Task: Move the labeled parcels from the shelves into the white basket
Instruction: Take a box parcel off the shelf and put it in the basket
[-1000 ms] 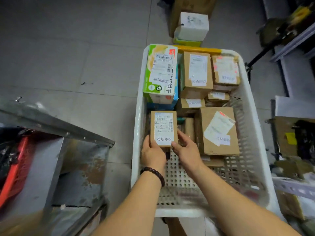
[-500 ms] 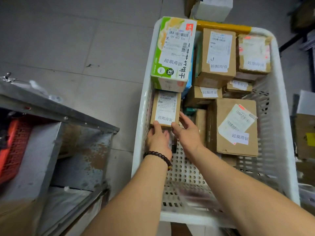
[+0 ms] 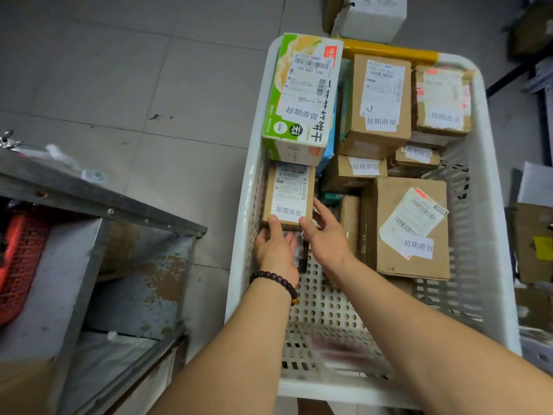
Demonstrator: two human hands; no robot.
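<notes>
A small brown labeled parcel (image 3: 288, 194) lies inside the white basket (image 3: 490, 205), against its left wall and just below a green and white box (image 3: 302, 100). My left hand (image 3: 275, 250) touches the parcel's near edge, thumb on its label. My right hand (image 3: 326, 235) rests by its right near corner with fingers apart. Several more labeled brown parcels fill the basket's far half, the largest (image 3: 410, 229) to the right of my hands.
A worn metal shelf unit (image 3: 104, 235) with a red crate (image 3: 21, 259) stands to the left. A white box (image 3: 371, 16) sits on the grey tiled floor beyond the basket. Cardboard and clutter (image 3: 535, 244) line the right edge. The basket's near floor shows bare perforated plastic.
Both hands pushed the small parcel farther into the basket until it sits under the green box's edge. The right hand's fingers have loosened from it.
</notes>
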